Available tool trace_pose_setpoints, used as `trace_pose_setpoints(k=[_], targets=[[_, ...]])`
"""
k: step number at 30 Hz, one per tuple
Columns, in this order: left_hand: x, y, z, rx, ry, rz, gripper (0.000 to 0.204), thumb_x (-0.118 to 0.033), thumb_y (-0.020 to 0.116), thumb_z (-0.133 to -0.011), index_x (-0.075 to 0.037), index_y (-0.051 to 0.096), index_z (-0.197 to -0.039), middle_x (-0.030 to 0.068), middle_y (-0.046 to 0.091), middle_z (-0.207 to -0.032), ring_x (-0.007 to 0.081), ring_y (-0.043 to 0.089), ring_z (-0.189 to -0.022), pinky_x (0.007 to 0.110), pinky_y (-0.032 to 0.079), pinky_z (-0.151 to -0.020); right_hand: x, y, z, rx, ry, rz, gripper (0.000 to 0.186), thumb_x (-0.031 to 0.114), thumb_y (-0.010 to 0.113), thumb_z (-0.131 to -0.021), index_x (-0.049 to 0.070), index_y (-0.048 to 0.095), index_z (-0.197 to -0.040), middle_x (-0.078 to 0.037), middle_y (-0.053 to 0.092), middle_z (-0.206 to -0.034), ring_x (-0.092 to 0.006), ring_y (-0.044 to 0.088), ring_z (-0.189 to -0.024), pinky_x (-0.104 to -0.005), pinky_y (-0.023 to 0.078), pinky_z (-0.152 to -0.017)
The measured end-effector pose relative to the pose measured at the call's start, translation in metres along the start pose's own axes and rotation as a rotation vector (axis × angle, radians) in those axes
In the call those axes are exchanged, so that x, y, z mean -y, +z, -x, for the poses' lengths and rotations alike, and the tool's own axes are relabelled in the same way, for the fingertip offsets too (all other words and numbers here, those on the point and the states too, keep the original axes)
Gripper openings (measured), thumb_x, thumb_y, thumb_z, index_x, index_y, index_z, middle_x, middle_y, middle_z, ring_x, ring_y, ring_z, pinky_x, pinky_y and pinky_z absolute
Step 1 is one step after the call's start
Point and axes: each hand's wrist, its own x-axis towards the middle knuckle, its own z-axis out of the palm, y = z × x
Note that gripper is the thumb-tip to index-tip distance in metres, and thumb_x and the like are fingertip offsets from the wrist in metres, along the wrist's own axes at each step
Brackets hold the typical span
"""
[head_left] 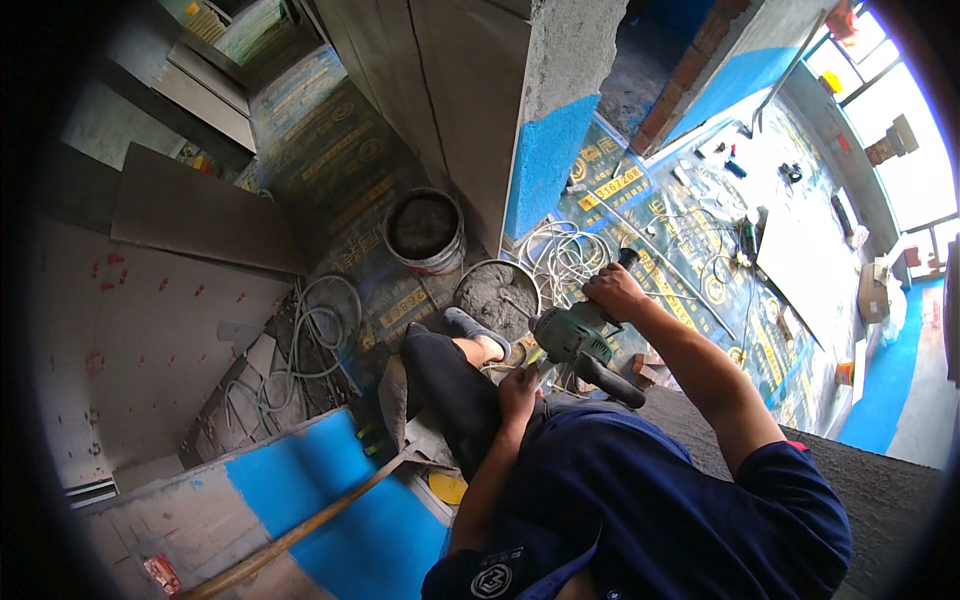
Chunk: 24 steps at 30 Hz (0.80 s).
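My right hand (612, 290) grips the upper handle of a dark green power mixer (565, 332); its rod reaches into grey mortar (485, 298) in a bucket (532, 280) at my feet. My left hand (517, 398) is closed lower down by a pale, flat piece below the motor housing, but what it holds I cannot make out. My socked foot (470, 325) is beside the bucket.
A second bucket (452, 250) stands near a pillar (450, 120). Coiled hoses (335, 315) and cables (565, 245) lie around. Left are leaning boards (200, 210); below, a long wooden handle (310, 530). Tools and a panel (790, 280) lie right, towards windows.
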Motion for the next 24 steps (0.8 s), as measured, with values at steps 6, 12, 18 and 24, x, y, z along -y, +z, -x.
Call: trace_pose_setpoints(k=[6,12,18,24], targets=[[0.005,0.001,0.001,-0.013,0.004,-0.006,0.039,-0.032,0.057,-0.092,0.000,0.062,-0.071,0.0081,0.060,-0.055,0.0155,0.059,-0.048,0.031,0.045,-0.050,0.002,-0.003,0.001,0.020,0.008,-0.012,0.006,0.020,0.060,-0.077,0.015,0.058,-0.081,-0.003,0.061,-0.077,-0.0224,0.062,-0.083,-0.0369,0.041,-0.079],[0.035,0.000,-0.005,0.029,-0.045,0.073,0.041,-0.032,0.057,-0.092,0.000,0.059,-0.068,0.0083,0.060,-0.055,0.0156,0.059,-0.048,0.031,0.046,-0.049,0.008,-0.005,0.007,-0.009,0.016,-0.044,0.009,0.020,0.061,-0.076,0.015,0.059,-0.082,-0.004,0.061,-0.078,-0.0233,0.061,-0.085,-0.0376,0.041,-0.079],[0.034,0.003,-0.003,0.048,-0.022,0.109,0.042,-0.030,0.058,-0.093,0.000,0.053,-0.064,0.0071,0.057,-0.055,0.0148,0.059,-0.046,0.027,0.047,-0.044,0.009,-0.005,0.016,-0.038,0.030,-0.071,0.011,0.019,0.062,-0.074,0.014,0.059,-0.083,-0.004,0.061,-0.079,-0.0238,0.060,-0.086,-0.0377,0.041,-0.080],[0.007,0.002,0.003,0.044,-0.015,-0.026,0.043,-0.034,0.059,-0.091,0.001,0.061,-0.067,0.0081,0.061,-0.054,0.0148,0.059,-0.048,0.032,0.045,-0.051,0.004,-0.006,0.019,-0.028,0.039,-0.062,0.010,0.019,0.062,-0.073,0.015,0.059,-0.082,-0.004,0.061,-0.077,-0.0238,0.060,-0.085,-0.0376,0.041,-0.079]])
